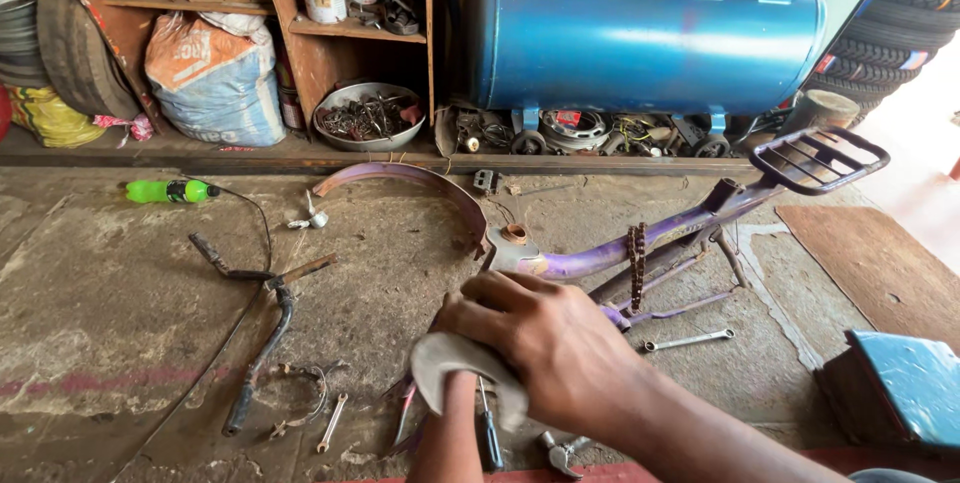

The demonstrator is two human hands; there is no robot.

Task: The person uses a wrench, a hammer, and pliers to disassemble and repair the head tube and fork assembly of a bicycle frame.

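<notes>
Cloth [445, 363] under right hand [545, 343], wrapping left forearm [447, 433]

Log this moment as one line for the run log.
right hand: wiping left forearm with grey cloth | left hand: hidden | floor: purple bike frame, handlebar, wrench

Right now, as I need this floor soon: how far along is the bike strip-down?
Done: the purple frame lies without wheels, with the handlebar off beside it. In hand: the right hand presses a cloth over the end of the left arm, hiding the left hand. Left: the chain hangs on the frame and a spanner lies out.
</notes>
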